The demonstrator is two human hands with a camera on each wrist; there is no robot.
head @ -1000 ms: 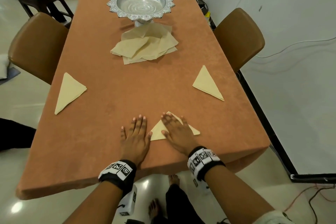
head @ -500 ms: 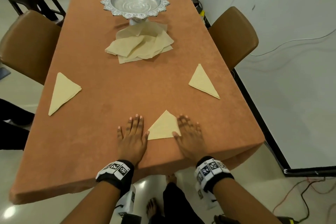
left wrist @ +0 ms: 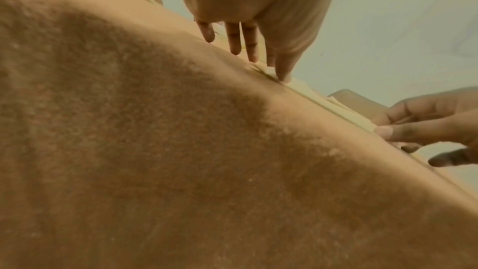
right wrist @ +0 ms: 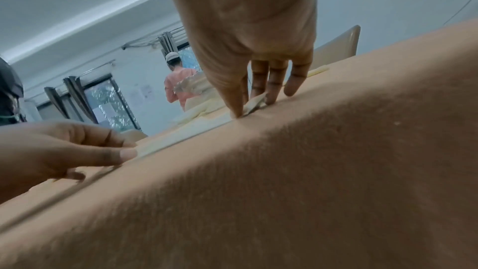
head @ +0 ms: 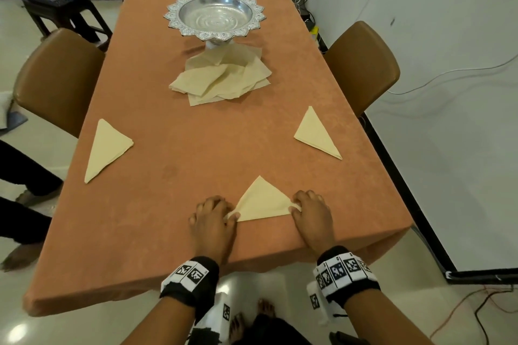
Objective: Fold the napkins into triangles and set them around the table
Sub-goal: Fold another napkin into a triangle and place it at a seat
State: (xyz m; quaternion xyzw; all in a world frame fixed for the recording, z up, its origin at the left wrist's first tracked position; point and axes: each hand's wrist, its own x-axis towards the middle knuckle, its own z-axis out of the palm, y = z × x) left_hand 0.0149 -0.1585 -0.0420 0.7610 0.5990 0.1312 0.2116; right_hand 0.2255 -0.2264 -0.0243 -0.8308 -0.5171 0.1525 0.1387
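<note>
While the left hand (head: 212, 218) and right hand (head: 310, 213) are pinching the 2 base corners of the folded napkin (head: 262, 202) near the counter (head: 196, 148) edge, squaring it gently seems best.

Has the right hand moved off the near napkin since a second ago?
Yes. The right hand slid rightward off the near napkin top and now pinches its right corner, near the table edge.
</note>
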